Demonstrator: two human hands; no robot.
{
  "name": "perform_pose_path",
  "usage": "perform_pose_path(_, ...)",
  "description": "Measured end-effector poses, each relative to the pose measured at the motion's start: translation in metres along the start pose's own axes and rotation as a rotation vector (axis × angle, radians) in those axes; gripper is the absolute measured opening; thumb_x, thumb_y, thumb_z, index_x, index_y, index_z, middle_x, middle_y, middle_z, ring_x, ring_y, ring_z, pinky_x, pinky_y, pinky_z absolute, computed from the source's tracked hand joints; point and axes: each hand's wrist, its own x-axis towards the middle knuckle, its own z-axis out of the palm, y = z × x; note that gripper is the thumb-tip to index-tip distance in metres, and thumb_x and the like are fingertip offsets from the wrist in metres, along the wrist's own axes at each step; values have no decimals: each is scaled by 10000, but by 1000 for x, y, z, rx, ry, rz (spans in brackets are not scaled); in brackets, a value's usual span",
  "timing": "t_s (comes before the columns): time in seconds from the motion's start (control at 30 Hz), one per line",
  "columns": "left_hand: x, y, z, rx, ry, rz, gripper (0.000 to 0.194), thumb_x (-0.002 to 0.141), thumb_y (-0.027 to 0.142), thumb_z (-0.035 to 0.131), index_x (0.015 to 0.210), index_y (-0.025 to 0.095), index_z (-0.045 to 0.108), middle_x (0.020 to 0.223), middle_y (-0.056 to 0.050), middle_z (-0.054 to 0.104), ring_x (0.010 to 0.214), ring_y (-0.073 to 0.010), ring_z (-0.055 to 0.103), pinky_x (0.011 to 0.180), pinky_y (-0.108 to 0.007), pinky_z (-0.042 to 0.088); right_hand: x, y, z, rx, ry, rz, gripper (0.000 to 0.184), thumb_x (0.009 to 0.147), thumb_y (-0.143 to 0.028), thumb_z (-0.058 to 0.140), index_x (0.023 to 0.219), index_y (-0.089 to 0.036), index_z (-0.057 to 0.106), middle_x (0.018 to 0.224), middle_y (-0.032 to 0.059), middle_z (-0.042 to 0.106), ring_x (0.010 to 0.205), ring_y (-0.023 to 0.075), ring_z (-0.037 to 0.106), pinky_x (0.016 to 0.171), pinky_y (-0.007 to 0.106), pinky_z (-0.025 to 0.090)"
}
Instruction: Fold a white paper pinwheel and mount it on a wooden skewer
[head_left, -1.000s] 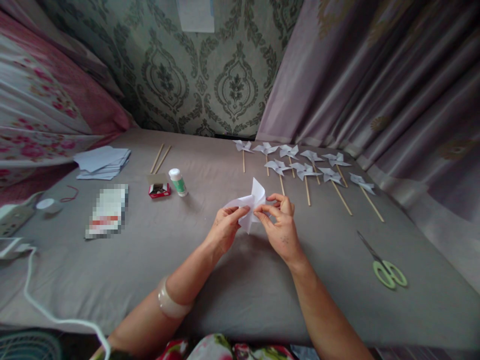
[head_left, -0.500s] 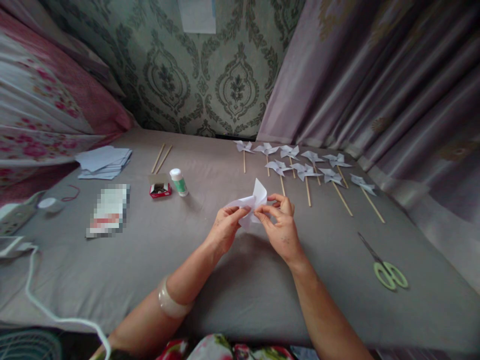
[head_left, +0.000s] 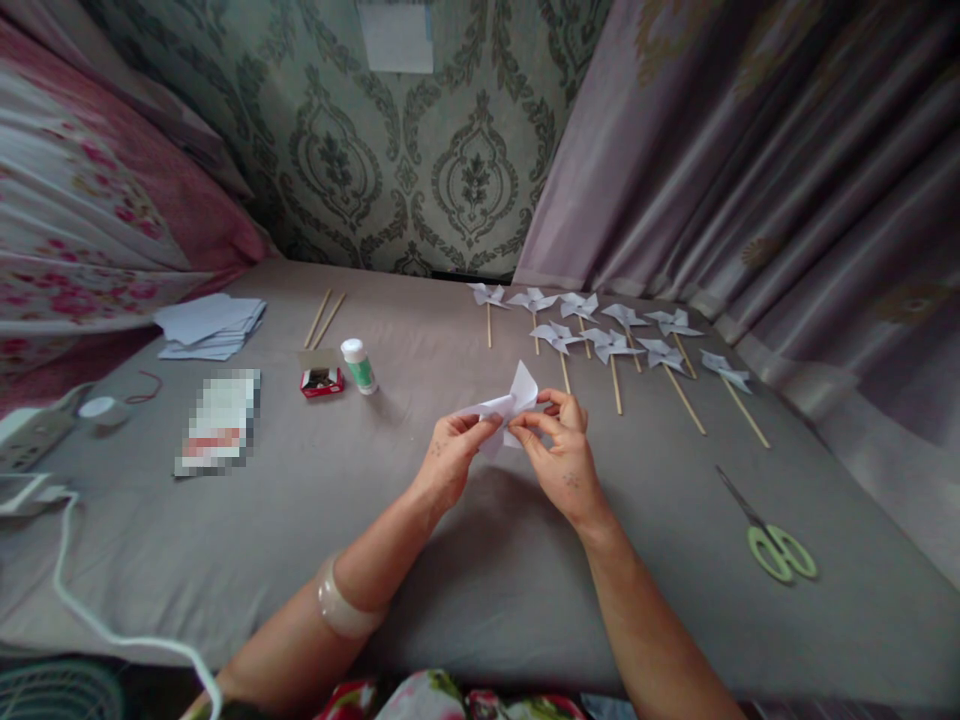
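Both my hands hold one folded white paper piece (head_left: 510,405) a little above the grey cloth (head_left: 465,560), near the middle of the view. My left hand (head_left: 450,460) pinches its left side with closed fingers. My right hand (head_left: 562,450) pinches its right side, fingers curled round the folds. One pointed flap of the paper sticks up between the hands. Beyond my right hand lie several finished paper pinwheels on wooden sticks (head_left: 611,345).
Green-handled scissors (head_left: 772,540) lie at the right. A glue bottle (head_left: 358,364), a small red box (head_left: 321,381), two bare sticks (head_left: 322,318), a stack of white paper (head_left: 210,325) and a blurred packet (head_left: 219,420) lie at the left. A white cable (head_left: 82,600) runs along the near left edge.
The paper piece has been folded tighter between my fingers; its lower point has drawn in and the upper flap has tilted slightly. My hands stay in the same place.
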Motion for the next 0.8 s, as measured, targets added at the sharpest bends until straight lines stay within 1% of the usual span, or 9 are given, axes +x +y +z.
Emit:
perform_pose_path(0.1,0,0,0,52,10,50,321,617,351,774,840,120,754,702,-48,699,645,-137,561,635,-251,397,0,1,0,5,-1,7,88,825,-250,644,785,-241,723,1105,71,530,991,219,481,926,405,433)
perform_pose_path(0.2,-2,2,1,116,23,112,236,617,302,757,777,129,740,691,-36,689,669,-142,563,651,-248,401,0,2,1,19,-2,25,85,820,-261,650,786,-240,726,1104,71,537,996,219,484,933,405,432)
perform_pose_path(0.3,-5,5,3,180,30,143,175,607,255,737,737,138,721,660,-14,666,640,-128,545,616,-233,391,0,3,1,50,0,48,90,812,-276,654,789,-236,732,1097,73,545,1007,220,491,937,402,434)
perform_pose_path(0.37,-6,6,5,210,16,149,178,597,242,736,742,142,713,646,-3,654,623,-121,540,604,-228,392,1,4,2,85,-1,71,94,800,-281,659,782,-227,734,1090,76,551,1018,222,501,946,400,433)
perform_pose_path(0.5,-4,5,5,220,-11,163,206,583,243,751,760,148,707,686,-12,681,649,-134,573,647,-240,431,2,6,5,179,-32,141,97,778,-267,657,756,-203,727,1078,85,568,1039,225,535,974,397,418)
perform_pose_path(0.63,-1,1,2,232,-29,183,206,616,261,756,784,149,717,712,-22,701,676,-140,590,676,-244,442,4,10,7,247,-49,202,99,759,-276,662,735,-202,722,1058,81,598,1077,231,546,988,385,405)
perform_pose_path(0.8,2,-1,-2,272,-27,187,256,638,303,768,842,152,733,768,-31,723,704,-146,599,703,-252,445,6,13,10,341,-78,272,107,735,-298,681,730,-196,714,1050,71,622,1058,214,573,987,365,405)
